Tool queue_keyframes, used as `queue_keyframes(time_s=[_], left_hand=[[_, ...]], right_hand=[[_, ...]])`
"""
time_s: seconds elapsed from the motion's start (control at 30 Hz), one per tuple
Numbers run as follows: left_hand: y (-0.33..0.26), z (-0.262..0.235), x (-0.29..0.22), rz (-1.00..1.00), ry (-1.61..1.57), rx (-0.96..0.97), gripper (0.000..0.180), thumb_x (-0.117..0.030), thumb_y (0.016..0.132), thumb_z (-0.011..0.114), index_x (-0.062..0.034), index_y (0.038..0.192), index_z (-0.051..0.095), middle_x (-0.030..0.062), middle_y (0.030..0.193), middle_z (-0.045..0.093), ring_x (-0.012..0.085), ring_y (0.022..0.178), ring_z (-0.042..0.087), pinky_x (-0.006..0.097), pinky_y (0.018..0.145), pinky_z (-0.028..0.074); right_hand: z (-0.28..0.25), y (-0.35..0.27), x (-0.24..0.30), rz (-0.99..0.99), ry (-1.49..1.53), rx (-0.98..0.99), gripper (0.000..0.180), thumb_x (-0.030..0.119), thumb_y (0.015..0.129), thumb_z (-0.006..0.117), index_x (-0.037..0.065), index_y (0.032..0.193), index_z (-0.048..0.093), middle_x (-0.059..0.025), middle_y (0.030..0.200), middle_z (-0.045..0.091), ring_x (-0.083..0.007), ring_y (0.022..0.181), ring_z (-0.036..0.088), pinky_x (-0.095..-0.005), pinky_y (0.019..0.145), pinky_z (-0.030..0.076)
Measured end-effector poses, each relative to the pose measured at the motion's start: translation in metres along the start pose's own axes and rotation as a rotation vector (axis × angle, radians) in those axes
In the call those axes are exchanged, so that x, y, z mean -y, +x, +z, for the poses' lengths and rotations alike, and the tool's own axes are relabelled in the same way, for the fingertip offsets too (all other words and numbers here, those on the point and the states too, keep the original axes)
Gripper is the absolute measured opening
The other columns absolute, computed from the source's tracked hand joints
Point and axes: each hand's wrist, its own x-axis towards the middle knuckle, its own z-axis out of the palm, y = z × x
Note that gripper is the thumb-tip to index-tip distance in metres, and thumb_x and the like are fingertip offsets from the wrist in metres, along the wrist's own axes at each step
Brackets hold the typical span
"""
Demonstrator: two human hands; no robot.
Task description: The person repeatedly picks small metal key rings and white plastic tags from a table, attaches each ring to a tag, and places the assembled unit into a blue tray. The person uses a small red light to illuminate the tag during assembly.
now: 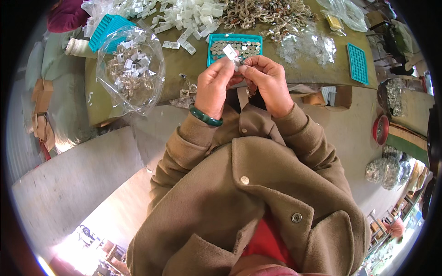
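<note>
My left hand [214,87], with a dark green bangle at its wrist, is closed in a pinch on a small white plastic battery case [230,51]. My right hand [269,83] meets it at the fingertips, pinching something small whose shape is hidden by the fingers. A bit of thin coiled wire [251,90] hangs below the right fingers. Just beyond both hands lies a teal tray [211,51] filled with round silver button cells [251,48].
Loose white cases [191,18] and a heap of coiled wire [267,14] cover the table's far side. Clear plastic pieces [308,48] and another teal tray [357,63] lie right. An open clear bag [131,73] of wired cases stands left, beside stacked teal trays [108,32].
</note>
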Motion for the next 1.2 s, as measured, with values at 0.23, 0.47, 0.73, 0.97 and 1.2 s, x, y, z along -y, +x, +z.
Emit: queue_keyframes(time_s=[0.23,0.47,0.73,0.97,1.2], left_hand=[[-0.002,-0.004,0.0,0.104,-0.036,-0.099,0.035,-0.004,0.093,0.064,0.0013,0.126,0.06,0.0084,0.111,0.067,0.0122,0.092,0.065,0.025,0.079,0.056],[-0.009,0.004,0.001,0.304,0.251,-0.153,0.03,-0.006,0.096,0.061,-0.0013,0.125,0.063,0.0065,0.108,0.068,0.0083,0.088,0.062,0.024,0.078,0.054],[-0.011,0.007,0.001,0.313,0.169,-0.121,0.029,-0.008,0.099,0.056,-0.0022,0.126,0.063,0.0061,0.107,0.069,0.0076,0.087,0.062,0.024,0.078,0.054],[-0.014,-0.001,-0.006,0.204,0.293,-0.118,0.032,-0.011,0.096,0.061,0.0016,0.125,0.062,0.0072,0.099,0.071,0.0082,0.084,0.064,0.024,0.073,0.056],[-0.017,0.001,-0.018,-0.031,0.124,-0.205,0.026,-0.015,0.091,0.068,0.0035,0.109,0.068,0.0075,0.092,0.072,0.0119,0.078,0.069,0.023,0.065,0.055]], right_hand=[[0.004,-0.001,-0.006,-0.057,0.051,0.004,0.009,0.012,0.092,0.063,0.003,0.093,0.063,0.0026,0.073,0.058,-0.0039,0.064,0.05,-0.0208,0.057,0.038],[0.001,0.001,-0.003,-0.072,-0.004,0.068,0.004,0.007,0.091,0.062,0.003,0.091,0.061,0.0013,0.074,0.06,-0.0046,0.064,0.049,-0.0212,0.057,0.038],[0.005,0.007,-0.012,-0.049,0.211,0.09,0.006,0.005,0.088,0.064,0.001,0.088,0.059,0.0004,0.076,0.059,-0.0058,0.065,0.052,-0.0217,0.057,0.042],[0.001,0.01,-0.003,-0.092,-0.08,0.154,0.004,0.006,0.09,0.063,0.004,0.091,0.059,0.0025,0.074,0.058,-0.0029,0.064,0.049,-0.0198,0.052,0.036],[0.001,0.001,0.001,-0.132,-0.214,0.197,0.015,0.003,0.087,0.064,0.002,0.1,0.058,0.0013,0.07,0.056,-0.0046,0.062,0.049,-0.0226,0.053,0.04]])
